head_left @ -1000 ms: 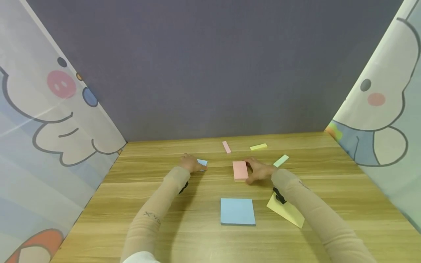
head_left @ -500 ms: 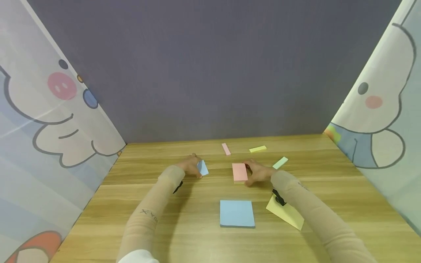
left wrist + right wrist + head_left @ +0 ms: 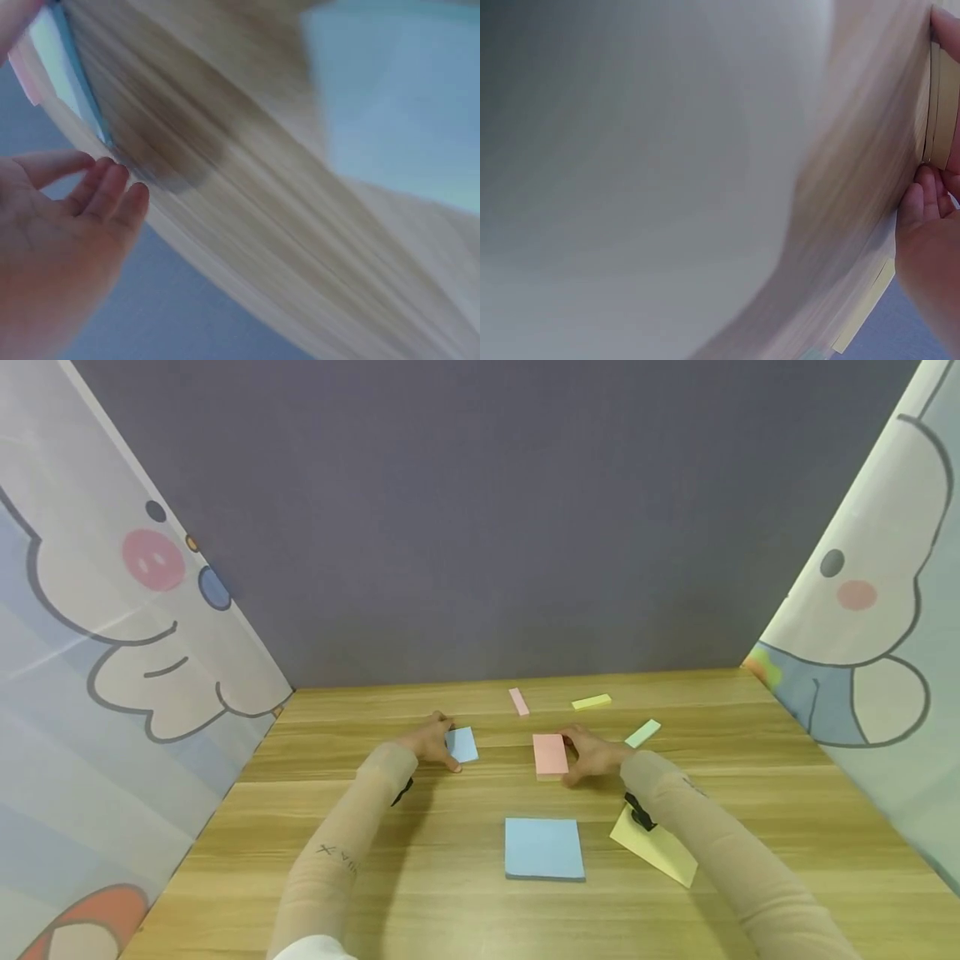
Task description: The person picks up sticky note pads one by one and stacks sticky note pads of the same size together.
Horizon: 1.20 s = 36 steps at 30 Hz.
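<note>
1. Gripping the small blue pad (image 3: 462,744), beyond the large blue pad (image 3: 543,849) and to its left, the left hand (image 3: 431,740) curls thumb and fingers round it, seen from the head. Slanted half a second ago, it now sits straighter, its edges running closer to those of the pink pad (image 3: 551,754), which the right hand (image 3: 595,754) pinches beyond the large blue pad. Farther beyond lie a pink strip (image 3: 519,702), yellow strip (image 3: 592,702) and green strip (image 3: 642,732); the right sleeve (image 3: 720,827) partly covers the yellow pad (image 3: 658,852), right of the large blue pad.
2. From the left wrist, fingertips meet the small blue pad's corner.
3. From the right wrist, a pale blur (image 3: 630,165) blocks most else.
</note>
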### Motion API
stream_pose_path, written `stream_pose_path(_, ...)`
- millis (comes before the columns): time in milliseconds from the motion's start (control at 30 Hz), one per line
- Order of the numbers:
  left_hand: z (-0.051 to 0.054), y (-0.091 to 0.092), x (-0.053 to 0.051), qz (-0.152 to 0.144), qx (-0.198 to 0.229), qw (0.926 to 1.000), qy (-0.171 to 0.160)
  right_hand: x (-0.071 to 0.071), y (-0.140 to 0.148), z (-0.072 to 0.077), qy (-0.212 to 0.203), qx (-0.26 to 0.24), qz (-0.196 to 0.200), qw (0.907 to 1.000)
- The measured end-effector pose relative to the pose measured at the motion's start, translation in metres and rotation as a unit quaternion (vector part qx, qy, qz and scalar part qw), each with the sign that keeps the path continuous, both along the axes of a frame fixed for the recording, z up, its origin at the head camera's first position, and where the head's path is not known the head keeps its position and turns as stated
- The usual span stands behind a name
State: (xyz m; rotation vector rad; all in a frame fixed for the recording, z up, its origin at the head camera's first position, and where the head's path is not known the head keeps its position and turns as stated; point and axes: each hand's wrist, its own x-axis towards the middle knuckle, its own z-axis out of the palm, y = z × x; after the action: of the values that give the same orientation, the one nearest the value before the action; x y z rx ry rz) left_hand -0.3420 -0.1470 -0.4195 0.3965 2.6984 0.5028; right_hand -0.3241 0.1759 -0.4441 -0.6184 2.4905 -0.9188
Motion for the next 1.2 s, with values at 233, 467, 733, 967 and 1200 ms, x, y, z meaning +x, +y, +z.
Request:
stream_pose_path(233,0.002,0.000,0.003,0.004,-0.017,0.9998,0.004,0.000,0.001,-0.002,-0.016,0.003,-0.005,0.9998)
stream_pose_path(467,0.005,0.008,0.001,0.014,-0.058,0.9982,-0.005,0.002,0.001,-0.002,-0.015,0.002,-0.006,0.9999)
stream_pose_path(733,0.011,0.010,-0.002,0.001,-0.074,0.9972,-0.003,0.000,0.000,0.001,-0.020,0.006,-0.007,0.9998)
stream_pose_path(967,0.012,0.010,-0.001,-0.008,-0.069,0.9976,0.001,0.000,0.000,0.001,-0.019,0.007,-0.003,0.9998)
stream_pose_path(1200,0.009,0.008,0.002,-0.012,-0.057,0.9983,-0.001,0.001,0.001,0.001,-0.028,0.009,-0.006,0.9995)
